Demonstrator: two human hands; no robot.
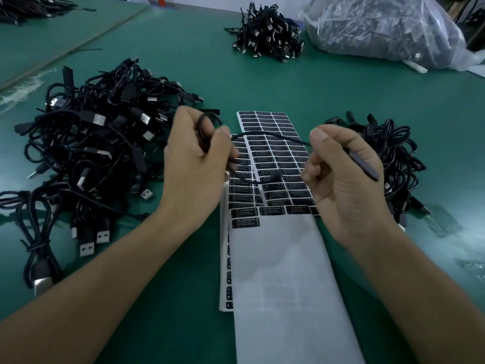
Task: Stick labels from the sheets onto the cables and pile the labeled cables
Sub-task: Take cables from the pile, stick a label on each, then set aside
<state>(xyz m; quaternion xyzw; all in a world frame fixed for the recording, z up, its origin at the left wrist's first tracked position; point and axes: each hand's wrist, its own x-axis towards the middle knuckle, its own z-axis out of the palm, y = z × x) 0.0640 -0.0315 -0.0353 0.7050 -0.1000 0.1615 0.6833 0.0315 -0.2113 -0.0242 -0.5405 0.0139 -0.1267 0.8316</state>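
1. Green table (199,74) holds white label sheets (275,153) in the middle.
2. Left hand (194,164) curls its fingers around one end of a black cable (364,168).
3. Right hand (343,185) pinches the other end, so the cable hangs over the sheets.
4. One big cable pile (91,143) lies on the left, a small pile (393,153) on the right.
5. Far back sit another pile (267,30) and a plastic bag (380,24).

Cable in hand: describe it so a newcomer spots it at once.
On the green table, find the label sheets at the centre. Just above them, one black cable stretches between the left hand and right hand; every other cable lies in piles.
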